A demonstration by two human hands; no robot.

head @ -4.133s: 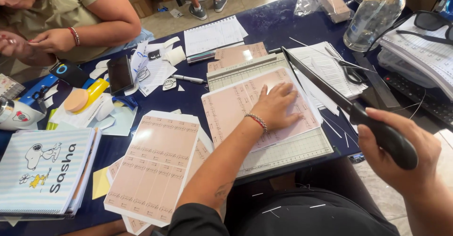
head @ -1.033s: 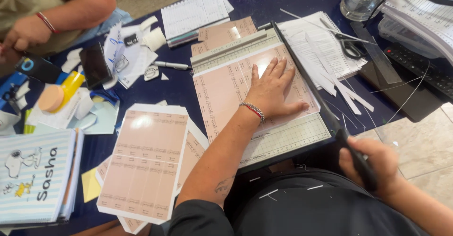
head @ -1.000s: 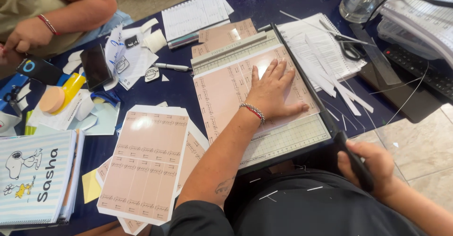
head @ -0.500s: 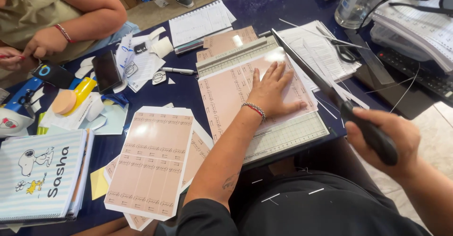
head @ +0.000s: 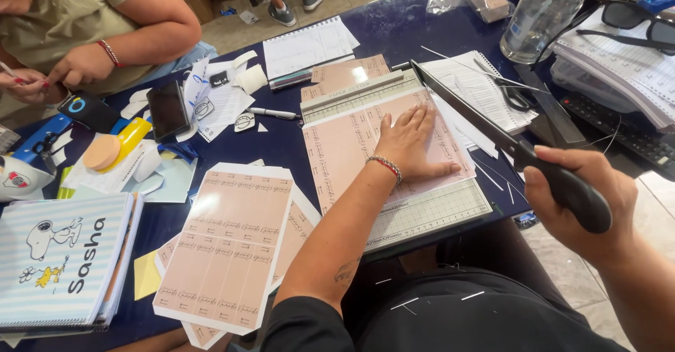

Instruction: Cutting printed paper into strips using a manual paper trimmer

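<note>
My left hand [head: 410, 141] lies flat, fingers spread, on a pink printed sheet [head: 344, 148] that rests on a paper cutter board [head: 429, 215] at the table's near edge. My right hand [head: 576, 204] grips the black handle of the cutter's blade arm [head: 467, 109], which is raised at an angle above the board's right side. A stack of pink printed sheets [head: 232, 246] lies to the left of the board.
Another person's hands [head: 63, 71] work at the far left. A phone [head: 167, 109], pen [head: 274, 113], striped notebook [head: 60, 260], scissors [head: 517, 95], clear bottle [head: 541, 11], sunglasses [head: 633, 18] and paper stacks [head: 619, 64] crowd the blue table [head: 394, 25].
My right hand has lifted the blade arm from its lowered position. My left hand stays pressed on the pink sheet.
</note>
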